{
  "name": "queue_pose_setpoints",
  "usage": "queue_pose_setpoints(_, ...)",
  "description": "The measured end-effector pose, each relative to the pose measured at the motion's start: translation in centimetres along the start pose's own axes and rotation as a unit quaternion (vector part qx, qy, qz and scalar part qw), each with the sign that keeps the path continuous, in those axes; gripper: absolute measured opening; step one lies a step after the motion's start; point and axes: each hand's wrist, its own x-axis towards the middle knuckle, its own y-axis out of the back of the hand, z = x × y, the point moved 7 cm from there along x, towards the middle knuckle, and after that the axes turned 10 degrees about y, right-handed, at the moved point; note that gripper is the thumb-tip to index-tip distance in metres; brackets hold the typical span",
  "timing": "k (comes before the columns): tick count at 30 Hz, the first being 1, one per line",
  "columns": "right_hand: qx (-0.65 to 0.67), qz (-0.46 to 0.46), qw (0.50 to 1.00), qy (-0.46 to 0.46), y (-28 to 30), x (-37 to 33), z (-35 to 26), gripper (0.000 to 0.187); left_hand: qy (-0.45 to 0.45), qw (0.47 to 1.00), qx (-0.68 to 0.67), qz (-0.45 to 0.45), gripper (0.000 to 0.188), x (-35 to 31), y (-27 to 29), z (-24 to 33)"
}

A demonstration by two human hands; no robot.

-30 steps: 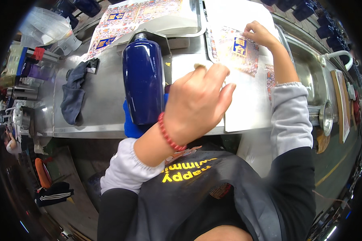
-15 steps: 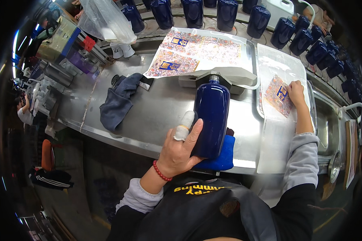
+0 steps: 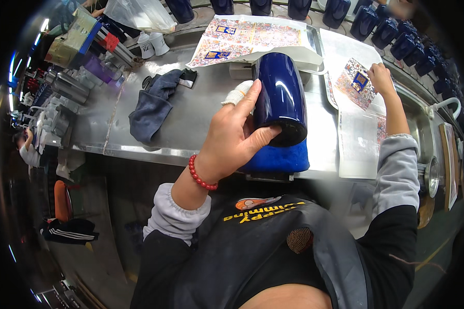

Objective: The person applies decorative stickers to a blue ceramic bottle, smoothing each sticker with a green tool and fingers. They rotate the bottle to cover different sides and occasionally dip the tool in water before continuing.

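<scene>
A glossy dark blue bottle (image 3: 279, 95) is tilted with its base toward me, its neck out of sight. My left hand (image 3: 232, 129) grips it, thumb at the base and fingers along its left side; one finger is wrapped in white. Over at the right, my right hand (image 3: 380, 80) has its fingers closed on the right edge of a colourful patterned decal (image 3: 354, 85) with a blue label panel. The decal is over a wet, translucent white sheet (image 3: 353, 149) that covers a tray. Below the bottle sits a blue cushion (image 3: 278, 158) at the bench's front edge.
A sheet of similar printed decals (image 3: 250, 36) is spread at the back of the metal bench (image 3: 191, 126). A grey-blue cloth (image 3: 157, 110) lies to the left. Dark blue bottles (image 3: 363, 23) line the conveyor behind. At the far right are a sink and tap (image 3: 448, 105).
The bottle has tipped so that its base faces me, and my left hand has moved up with it. The decal in my right hand has shifted, and more print shows below it.
</scene>
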Motion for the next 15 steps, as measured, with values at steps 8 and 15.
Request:
queue_pose_setpoints(8,0.006,0.021,0.999,0.039,5.8,0.3,-3.1,0.016,0.014,0.997,-0.069,-0.021,0.072,-0.3,0.1,-0.2)
queue_pose_setpoints(15,0.025,0.050,0.991,0.123,13.8,-1.0,-9.5,0.014,-0.256,0.920,0.295,-0.035,0.061,-3.0,-4.3,1.0)
